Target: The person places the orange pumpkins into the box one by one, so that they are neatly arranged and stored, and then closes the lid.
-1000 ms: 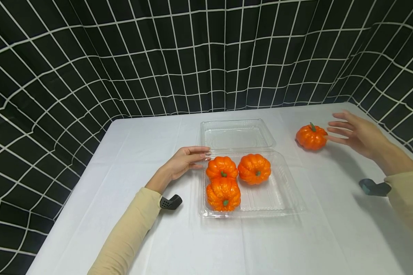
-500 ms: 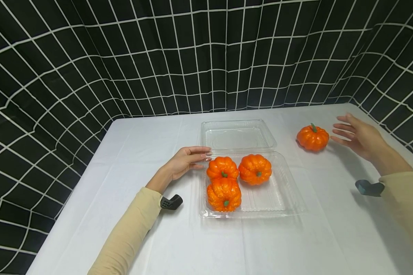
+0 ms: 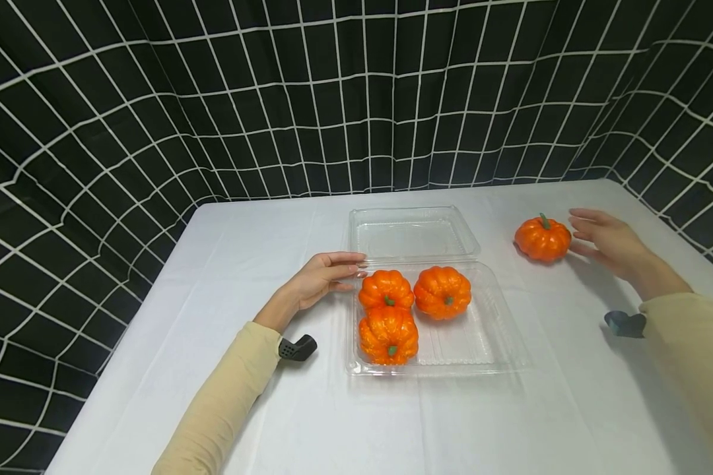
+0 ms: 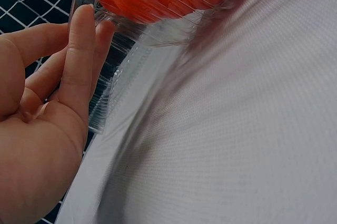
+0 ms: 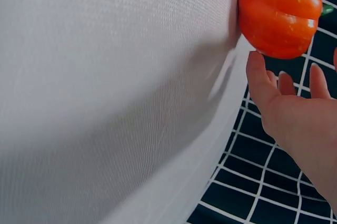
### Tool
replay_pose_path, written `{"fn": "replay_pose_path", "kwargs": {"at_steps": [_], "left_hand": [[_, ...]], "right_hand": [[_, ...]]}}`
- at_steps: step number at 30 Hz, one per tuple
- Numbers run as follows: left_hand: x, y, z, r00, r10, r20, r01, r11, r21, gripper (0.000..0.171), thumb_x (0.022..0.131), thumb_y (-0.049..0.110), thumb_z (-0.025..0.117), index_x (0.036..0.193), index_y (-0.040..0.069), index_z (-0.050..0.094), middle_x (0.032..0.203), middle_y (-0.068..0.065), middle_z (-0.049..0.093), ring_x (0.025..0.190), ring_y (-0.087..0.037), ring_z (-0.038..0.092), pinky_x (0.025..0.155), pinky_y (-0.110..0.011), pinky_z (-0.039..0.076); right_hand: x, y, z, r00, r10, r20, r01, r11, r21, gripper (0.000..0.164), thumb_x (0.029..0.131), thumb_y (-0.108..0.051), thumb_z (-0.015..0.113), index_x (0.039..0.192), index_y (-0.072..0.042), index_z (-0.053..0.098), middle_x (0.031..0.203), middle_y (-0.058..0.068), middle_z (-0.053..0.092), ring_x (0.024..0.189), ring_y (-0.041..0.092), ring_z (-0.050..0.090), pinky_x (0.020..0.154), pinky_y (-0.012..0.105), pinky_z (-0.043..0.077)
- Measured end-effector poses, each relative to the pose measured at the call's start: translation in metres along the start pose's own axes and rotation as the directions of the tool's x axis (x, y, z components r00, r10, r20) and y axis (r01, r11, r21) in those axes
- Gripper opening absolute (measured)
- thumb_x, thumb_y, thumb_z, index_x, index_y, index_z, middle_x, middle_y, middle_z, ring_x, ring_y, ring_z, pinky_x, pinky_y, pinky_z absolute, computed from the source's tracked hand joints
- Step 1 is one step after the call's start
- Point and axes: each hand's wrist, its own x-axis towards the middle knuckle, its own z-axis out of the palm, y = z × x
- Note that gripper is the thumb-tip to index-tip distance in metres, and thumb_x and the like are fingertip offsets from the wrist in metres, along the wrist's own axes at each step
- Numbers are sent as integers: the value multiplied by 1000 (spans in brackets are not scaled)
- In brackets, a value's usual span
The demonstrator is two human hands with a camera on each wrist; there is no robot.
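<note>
My left hand [image 3: 321, 280] rests its straightened fingertips on the left edge of a clear plastic clamshell container [image 3: 463, 336], by the hinge between tray and lid. In the left wrist view, the fingers [image 4: 78, 66] meet the container's wall. Three small orange pumpkins sit in the tray: a front-left pumpkin [image 3: 389, 336], a back-left pumpkin [image 3: 386, 288] and a right pumpkin [image 3: 442, 293]. Another pumpkin [image 3: 543, 239] with a green stem stands on the table at the right. Just right of it is my right hand [image 3: 609, 244], fingers spread; contact is unclear in the right wrist view.
The container's lid [image 3: 412, 234] lies folded back behind the tray. A white cloth covers the table [image 3: 273, 422]. Black curtains [image 3: 309, 105] with a white grid stand behind and at both sides. A dark wrist device [image 3: 297, 348] juts from the left sleeve.
My right hand draws back slightly, then comes in close to the lone pumpkin, its fingers shifting. The left hand and the pumpkins stay in place.
</note>
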Motion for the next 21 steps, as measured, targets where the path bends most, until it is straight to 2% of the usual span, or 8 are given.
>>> {"fn": "replay_pose_path", "kwargs": {"at_steps": [4, 11, 17, 21], "left_hand": [[1, -1, 1, 1000, 3, 0, -3, 1000, -8, 39, 95, -1, 53, 133, -10, 48, 115, -9, 63, 101, -17, 63, 81, -31, 54], [2, -1, 0, 1000, 1, -7, -1, 1000, -15, 38, 95, -2, 53, 132, -10, 49, 115, -9, 64, 100, -17, 64, 80, -30, 54], [1, -1, 0, 1000, 1, -5, -1, 1000, -12, 40, 95, -2, 53, 133, -11, 46, 113, -7, 64, 100, -16, 64, 80, -29, 54], [1, -1, -1, 1000, -2, -3, 2, 1000, -10, 40, 95, -1, 52, 133, -11, 46, 112, -6, 64, 99, -15, 64, 80, -29, 54]], "right_hand": [[2, 3, 4, 999, -27, 18, 27, 999, -34, 74, 99, -43, 43, 153, -11, 3, 156, 22, -4, 139, 41, 11, 106, 44, 26], [6, 7, 6, 997, -36, 73, 40, 998, -54, 79, 99, -39, 48, 152, -7, -2, 155, 26, -3, 137, 44, 15, 101, 43, 31], [9, 8, 6, 992, -26, 124, 30, 999, -32, 88, 95, -39, 56, 153, -10, -3, 154, 27, -5, 136, 45, 17, 99, 42, 34], [11, 9, 3, 980, -20, 196, 24, 1000, -19, 90, 95, -36, 59, 153, -16, -7, 154, 26, -9, 136, 44, 14, 100, 46, 33]]}}
